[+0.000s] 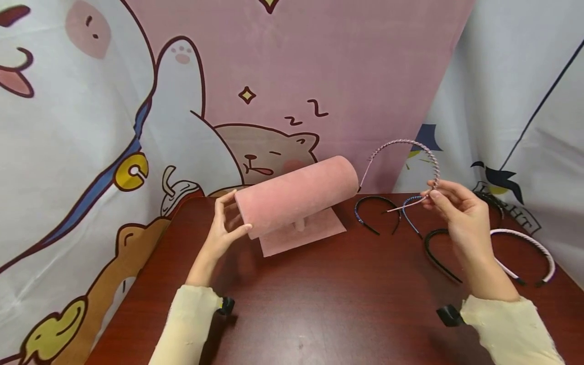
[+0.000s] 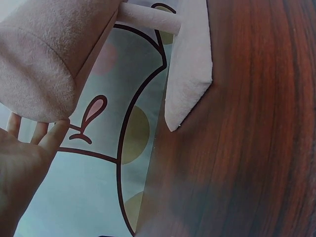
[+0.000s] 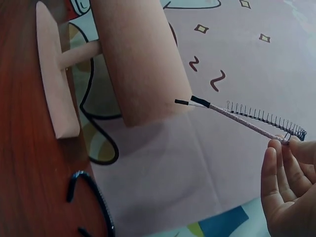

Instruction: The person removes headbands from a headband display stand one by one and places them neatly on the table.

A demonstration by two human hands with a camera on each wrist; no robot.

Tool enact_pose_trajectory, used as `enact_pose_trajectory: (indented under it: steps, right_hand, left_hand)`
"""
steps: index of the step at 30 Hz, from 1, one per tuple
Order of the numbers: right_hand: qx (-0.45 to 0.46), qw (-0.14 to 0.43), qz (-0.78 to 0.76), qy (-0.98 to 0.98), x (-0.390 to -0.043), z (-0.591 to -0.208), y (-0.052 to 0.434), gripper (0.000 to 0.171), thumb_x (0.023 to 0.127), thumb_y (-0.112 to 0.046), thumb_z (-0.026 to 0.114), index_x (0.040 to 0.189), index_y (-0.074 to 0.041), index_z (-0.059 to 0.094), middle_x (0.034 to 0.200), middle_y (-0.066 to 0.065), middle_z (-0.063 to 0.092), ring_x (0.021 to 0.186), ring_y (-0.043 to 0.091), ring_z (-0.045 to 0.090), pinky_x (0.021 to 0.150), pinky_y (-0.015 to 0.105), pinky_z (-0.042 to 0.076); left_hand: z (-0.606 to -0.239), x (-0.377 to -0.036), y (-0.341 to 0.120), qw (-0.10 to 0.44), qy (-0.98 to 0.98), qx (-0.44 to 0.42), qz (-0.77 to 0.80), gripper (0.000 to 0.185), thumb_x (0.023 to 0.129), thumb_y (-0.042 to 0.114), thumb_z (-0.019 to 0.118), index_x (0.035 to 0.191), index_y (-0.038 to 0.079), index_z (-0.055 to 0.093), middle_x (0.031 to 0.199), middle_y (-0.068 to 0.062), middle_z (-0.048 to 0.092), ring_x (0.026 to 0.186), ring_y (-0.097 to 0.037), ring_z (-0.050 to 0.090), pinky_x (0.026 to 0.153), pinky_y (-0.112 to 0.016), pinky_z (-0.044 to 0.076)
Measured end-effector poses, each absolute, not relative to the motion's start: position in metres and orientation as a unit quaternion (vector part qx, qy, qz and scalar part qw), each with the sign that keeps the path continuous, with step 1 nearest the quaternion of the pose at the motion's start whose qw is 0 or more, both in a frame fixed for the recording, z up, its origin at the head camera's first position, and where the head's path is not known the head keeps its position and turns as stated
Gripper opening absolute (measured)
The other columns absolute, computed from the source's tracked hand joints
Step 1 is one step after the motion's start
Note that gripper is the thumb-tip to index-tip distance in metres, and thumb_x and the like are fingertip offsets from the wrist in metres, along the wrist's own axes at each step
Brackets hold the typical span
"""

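Observation:
A pink plush headband stand (image 1: pixel 296 195) has a thick horizontal roll on a short post above a flat base (image 1: pixel 283 243). At the roll's left end my left hand (image 1: pixel 223 228) holds the edge, thumb in front and fingers behind. In the left wrist view, fingertips (image 2: pixel 58 129) touch the rim of the roll's round end. My right hand (image 1: pixel 465 215) pinches a thin pinkish headband (image 1: pixel 406 142) by one side, raised above the table. Its black-tipped ends point towards the roll's right end, and small wire-like loops (image 3: pixel 266 118) line its outer edge in the right wrist view.
On the dark red wooden table (image 1: pixel 319 314), to the right, lie a black-and-blue headband (image 1: pixel 360 208), a blue one (image 1: pixel 410 218), a black one (image 1: pixel 435 256) and a pale pink one (image 1: pixel 531 235). A cartoon-printed cloth (image 1: pixel 347 76) hangs behind the table.

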State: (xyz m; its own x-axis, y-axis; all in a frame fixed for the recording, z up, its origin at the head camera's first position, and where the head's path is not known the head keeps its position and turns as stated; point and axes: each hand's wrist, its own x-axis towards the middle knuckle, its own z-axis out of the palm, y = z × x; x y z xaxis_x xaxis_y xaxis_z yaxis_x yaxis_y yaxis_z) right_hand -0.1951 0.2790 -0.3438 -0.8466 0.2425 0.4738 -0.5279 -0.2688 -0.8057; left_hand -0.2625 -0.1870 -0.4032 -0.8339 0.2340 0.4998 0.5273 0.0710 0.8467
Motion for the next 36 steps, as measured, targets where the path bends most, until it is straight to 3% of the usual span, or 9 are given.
enact_pose_trajectory:
  steps: [11,17,21,28,36]
  right_hand:
    - [0.124,0.235,0.771,-0.579,-0.185,-0.362,0.297,0.022,0.093,0.008,0.059,0.113,0.006,0.067,0.096,0.002,0.077,0.077,0.01,0.074,0.067,0.018,0.059]
    - [0.126,0.208,0.77,-0.59,-0.183,-0.374,0.3,0.024,0.094,0.009,0.058,0.114,0.003,0.068,0.098,0.0,0.078,0.079,0.008,0.074,0.07,0.018,0.059]
    - [0.123,0.189,0.76,-0.609,-0.182,-0.382,0.3,0.024,0.095,0.007,0.058,0.116,0.002,0.068,0.1,-0.002,0.077,0.081,0.007,0.074,0.07,0.017,0.058]
    - [0.139,0.167,0.747,-0.629,-0.18,-0.39,0.3,0.027,0.095,0.008,0.056,0.116,-0.001,0.069,0.098,-0.003,0.077,0.08,0.006,0.073,0.07,0.017,0.058]
    - [0.121,0.157,0.704,-0.682,-0.178,-0.392,0.299,0.023,0.094,0.006,0.06,0.11,-0.006,0.071,0.091,-0.008,0.077,0.074,0.002,0.07,0.066,0.016,0.057]
  left_hand:
    - [-0.402,-0.262,-0.187,0.116,-0.723,-0.26,-0.629,0.089,0.08,-0.009,0.07,0.152,-0.001,0.018,0.148,0.003,0.032,0.134,-0.028,0.037,0.108,-0.019,0.042]
    - [-0.402,-0.262,-0.188,0.114,-0.73,-0.256,-0.623,0.088,0.081,-0.008,0.07,0.152,0.005,0.02,0.148,0.003,0.031,0.134,-0.026,0.037,0.11,-0.023,0.041]
    - [-0.402,-0.262,-0.187,0.113,-0.733,-0.256,-0.62,0.088,0.081,-0.008,0.07,0.153,0.002,0.019,0.148,0.004,0.031,0.134,-0.024,0.038,0.11,-0.024,0.041]
    - [-0.403,-0.262,-0.187,0.112,-0.732,-0.255,-0.622,0.087,0.081,-0.006,0.07,0.151,0.017,0.025,0.148,0.004,0.032,0.134,-0.024,0.038,0.11,-0.023,0.041]
    - [-0.403,-0.262,-0.188,0.111,-0.729,-0.255,-0.625,0.087,0.081,-0.007,0.07,0.151,0.017,0.025,0.149,0.004,0.032,0.134,-0.024,0.038,0.109,-0.02,0.041]
